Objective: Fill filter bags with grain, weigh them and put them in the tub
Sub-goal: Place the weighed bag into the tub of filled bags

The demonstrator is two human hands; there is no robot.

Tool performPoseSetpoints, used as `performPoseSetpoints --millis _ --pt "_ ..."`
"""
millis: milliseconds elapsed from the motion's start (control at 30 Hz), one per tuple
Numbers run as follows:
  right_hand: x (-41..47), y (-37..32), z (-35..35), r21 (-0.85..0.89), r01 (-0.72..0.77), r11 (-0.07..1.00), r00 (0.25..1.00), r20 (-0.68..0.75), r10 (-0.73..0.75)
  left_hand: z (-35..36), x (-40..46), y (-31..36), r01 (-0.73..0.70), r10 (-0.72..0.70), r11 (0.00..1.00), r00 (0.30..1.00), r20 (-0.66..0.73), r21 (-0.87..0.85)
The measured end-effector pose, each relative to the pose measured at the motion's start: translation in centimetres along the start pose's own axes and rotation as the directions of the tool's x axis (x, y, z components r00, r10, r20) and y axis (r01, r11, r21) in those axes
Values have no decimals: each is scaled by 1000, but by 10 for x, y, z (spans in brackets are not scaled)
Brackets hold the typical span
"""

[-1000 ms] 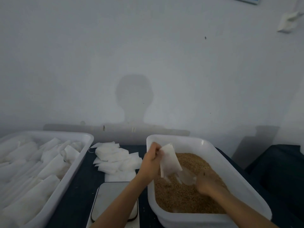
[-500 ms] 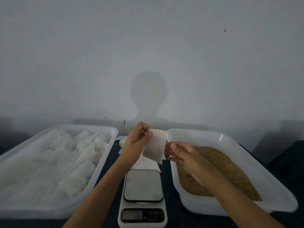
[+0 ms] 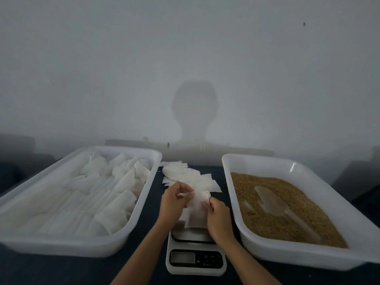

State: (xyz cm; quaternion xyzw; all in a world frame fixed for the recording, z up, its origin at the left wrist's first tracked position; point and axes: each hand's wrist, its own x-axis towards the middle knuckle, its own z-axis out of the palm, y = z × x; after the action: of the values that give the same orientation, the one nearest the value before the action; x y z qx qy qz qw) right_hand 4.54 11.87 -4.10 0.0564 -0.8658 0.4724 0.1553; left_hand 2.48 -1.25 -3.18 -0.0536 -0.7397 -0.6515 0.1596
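A white filter bag [image 3: 197, 210] hangs upright above the scale [image 3: 195, 251] at the tabletop's near edge. Brown grain [image 3: 287, 208] fills the right tub [image 3: 232, 161]; filled bags [image 3: 115, 190] crowd the left tub [image 3: 148, 177].

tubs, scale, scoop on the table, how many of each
white tubs: 2, one with filled bags, one with grain
scale: 1
clear scoop: 1
total: 4
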Motion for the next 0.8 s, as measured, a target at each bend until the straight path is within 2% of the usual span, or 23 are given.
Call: performPoseSetpoints --millis 100,200,267,400,500,800 --pt "3 14 4 -25 31 999 1000 5 -31 2 4 -9 0 1 999 1000 -19 34" --pt "5 22 1 -24 81 996 997 16 -81 0 7 -17 -33 31 998 999 36 50" --pt "6 29 -1 77 63 995 998 12 -64 -5 7 -23 -33 32 999 999 8 16" --pt "-4 40 -4 308 -84 948 996 40 75 -20 0 -45 -22 26 999 985 -171 27" --pt "-6 43 -6 424 -109 899 994 42 101 -27 -3 -56 18 -10 999 972 -237 32" --pt "-8 43 -7 503 -105 858 994 59 88 -29 0 -62 69 -69 998 972 -226 -9"
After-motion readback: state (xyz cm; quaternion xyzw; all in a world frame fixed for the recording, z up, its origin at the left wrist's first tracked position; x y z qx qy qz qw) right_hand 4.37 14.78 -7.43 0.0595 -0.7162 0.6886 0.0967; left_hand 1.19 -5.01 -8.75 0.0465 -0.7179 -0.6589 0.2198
